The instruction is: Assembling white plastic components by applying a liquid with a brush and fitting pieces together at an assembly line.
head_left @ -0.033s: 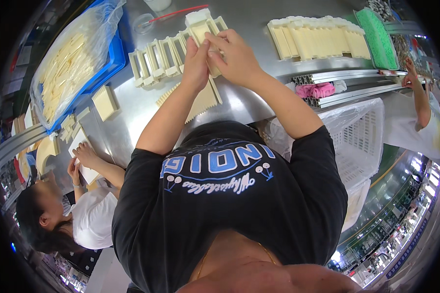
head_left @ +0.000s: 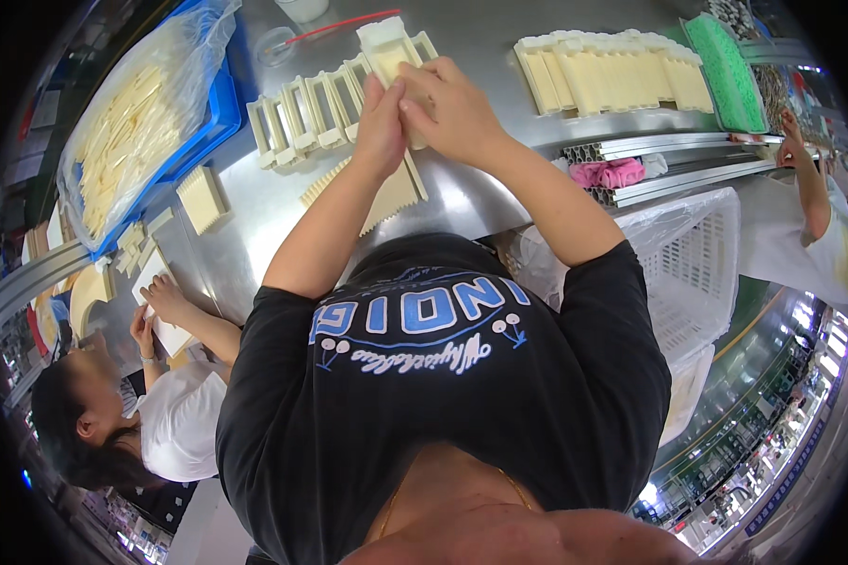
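Both my hands are closed on a long cream plastic part [head_left: 384, 49], whose broad end points away from me. My left hand [head_left: 380, 130] grips its left side, and my right hand [head_left: 454, 115] presses on it from the right with bent fingers. The hands hide its middle. Left of it stands a row of open cream plastic frames [head_left: 297, 118]. Below my hands lies a stack of cream strips with toothed ends [head_left: 392, 201], partly covered by my left wrist.
A blue tray [head_left: 224, 104] with a bagged heap of cream pieces [head_left: 127, 122] is at left. A row of assembled cream parts [head_left: 622, 75], a green sponge-like block [head_left: 728, 80], metal rails [head_left: 669, 146] and a white basket [head_left: 697, 254] are at right. A co-worker [head_left: 174, 414] sits at left.
My right hand's fingers have shifted slightly inward and down on the cream plastic part. The rest looks the same.
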Motion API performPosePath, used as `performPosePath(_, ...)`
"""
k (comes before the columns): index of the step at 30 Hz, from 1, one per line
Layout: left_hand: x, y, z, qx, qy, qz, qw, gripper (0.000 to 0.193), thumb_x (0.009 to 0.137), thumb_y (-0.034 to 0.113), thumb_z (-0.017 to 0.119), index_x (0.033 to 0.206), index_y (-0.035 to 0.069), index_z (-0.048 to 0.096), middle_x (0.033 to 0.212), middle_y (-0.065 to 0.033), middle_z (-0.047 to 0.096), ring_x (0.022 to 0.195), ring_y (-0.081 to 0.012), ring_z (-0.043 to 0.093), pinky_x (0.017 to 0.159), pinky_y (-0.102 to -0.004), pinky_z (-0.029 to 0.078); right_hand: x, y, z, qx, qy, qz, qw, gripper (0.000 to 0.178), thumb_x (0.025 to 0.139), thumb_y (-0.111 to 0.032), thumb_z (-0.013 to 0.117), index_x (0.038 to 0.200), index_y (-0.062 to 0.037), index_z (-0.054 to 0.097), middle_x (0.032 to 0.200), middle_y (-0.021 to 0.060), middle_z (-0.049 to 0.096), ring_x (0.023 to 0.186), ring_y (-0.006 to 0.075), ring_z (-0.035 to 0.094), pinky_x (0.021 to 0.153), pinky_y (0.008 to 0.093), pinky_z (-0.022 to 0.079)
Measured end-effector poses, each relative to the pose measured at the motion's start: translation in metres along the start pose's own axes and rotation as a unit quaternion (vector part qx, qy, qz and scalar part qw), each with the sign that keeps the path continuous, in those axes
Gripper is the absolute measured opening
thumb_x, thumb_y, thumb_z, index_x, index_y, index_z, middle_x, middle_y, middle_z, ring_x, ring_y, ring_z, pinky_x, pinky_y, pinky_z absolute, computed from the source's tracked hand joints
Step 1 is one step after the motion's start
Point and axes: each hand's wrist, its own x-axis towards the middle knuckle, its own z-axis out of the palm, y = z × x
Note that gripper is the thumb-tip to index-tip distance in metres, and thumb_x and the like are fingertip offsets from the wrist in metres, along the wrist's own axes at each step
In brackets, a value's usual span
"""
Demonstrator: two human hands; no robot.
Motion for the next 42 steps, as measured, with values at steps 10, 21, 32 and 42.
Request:
performPosePath(10,0.013,0.001,-0.005,0.193,-0.106,-0.118,0.968,0.037,0.085,0.029,0.044,0.111,0.003,0.045,0.107,-0.0101,0.051,0.099,-0.0184,0.048,0.083,-0.0288,0.037,0.003,0.109,-0.015,-0.155,-0.025,0.158,0.975,0.036,0.07,-0.018,0.054,0.103,-0.0031,0.05,0.09,0.0156,0.052,0.086,0.0279,0.054,0.071,0.0361,0.045)
performPosePath(21,0.084,-0.003,-0.065,0.64,0.104,-0.041,0.76,0.045,0.077,0.037,0.051,0.1,-0.001,0.051,0.088,-0.02,0.058,0.084,-0.0312,0.057,0.074,-0.036,0.044,-0.029,0.081,0.033,-0.206,-0.231,0.19,0.932,0.02,0.071,-0.014,0.049,0.081,-0.0007,0.06,0.088,0.0196,0.058,0.085,0.0327,0.056,0.072,0.0404,0.046)
performPosePath(32,0.089,-0.008,-0.09,0.604,0.133,0.108,0.778,0.023,0.07,0.017,0.053,0.085,-0.001,0.052,0.071,-0.0155,0.057,0.064,-0.0242,0.057,0.054,-0.033,0.043,-0.052,0.03,0.089,-0.038,-0.314,0.14,0.938,0.02,0.066,-0.01,0.051,0.079,0.0035,0.056,0.081,0.0215,0.058,0.078,0.0351,0.057,0.068,0.0405,0.046)
performPosePath(42,0.036,0.016,-0.083,0.177,0.14,-0.05,0.973,0.015,0.079,0.015,0.043,0.086,0.002,0.039,0.073,-0.0099,0.053,0.057,-0.0166,0.05,0.049,-0.0269,0.041,-0.042,0.091,0.075,-0.13,-0.172,0.049,0.975,0.021,0.064,-0.016,0.054,0.077,0.0004,0.051,0.07,0.0177,0.056,0.064,0.0342,0.054,0.059,0.0414,0.045)
